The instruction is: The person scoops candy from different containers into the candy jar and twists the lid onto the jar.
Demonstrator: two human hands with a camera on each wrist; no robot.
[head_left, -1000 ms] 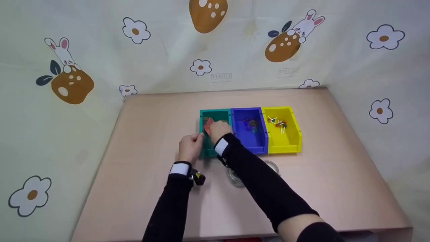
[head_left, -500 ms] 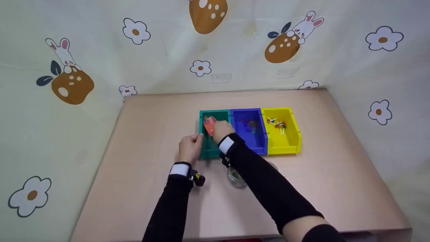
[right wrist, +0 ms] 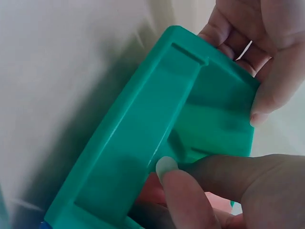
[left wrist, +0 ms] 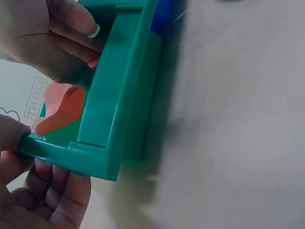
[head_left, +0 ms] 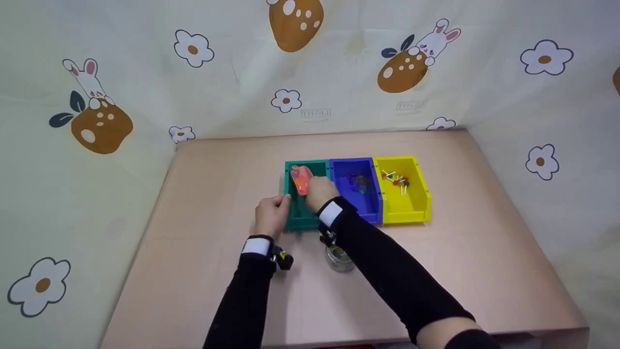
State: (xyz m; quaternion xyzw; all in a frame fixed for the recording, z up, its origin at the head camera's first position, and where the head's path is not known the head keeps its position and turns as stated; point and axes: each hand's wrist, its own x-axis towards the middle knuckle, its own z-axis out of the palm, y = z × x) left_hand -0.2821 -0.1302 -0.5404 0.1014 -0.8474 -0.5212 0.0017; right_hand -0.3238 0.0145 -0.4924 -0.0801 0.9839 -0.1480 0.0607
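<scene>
Scoop [head_left: 301, 180], translucent pink-orange, sits inside the green bin [head_left: 300, 223], toward its far left corner; a small yellowish piece shows at its far end, too small to name.

Your right hand [head_left: 321, 191] has the scoop, thumb and fingers closed around its near end; the grip itself is partly hidden by the bin's front wall in your wrist views. Your left hand [head_left: 271, 215] pinches the green bin's left side wall: thumb over the rim, fingers curled against the outside.

Blue-violet bin [head_left: 358, 206] stands directly against the green one on your right, with a loose cluster of small translucent pieces [head_left: 359, 182] toward the back, their shapes unclear. Yellow bin [head_left: 414, 194] comes next, touching the blue-violet; within it, a scatter of white-stemmed pieces [head_left: 399, 181] with coloured heads, red and dark among them.

Clear round jar [head_left: 339, 259] on your side of the bins, partly covered by your right forearm; something greenish shows inside, not identifiable.

Black sleeves on both your arms, a white band [head_left: 256, 246] at your left wrist. Beige-pink tabletop [head_left: 193, 242] beneath everything. Pale backdrop [head_left: 242, 72] around it, printed with rabbits, brown strawberries and white flowers.
</scene>
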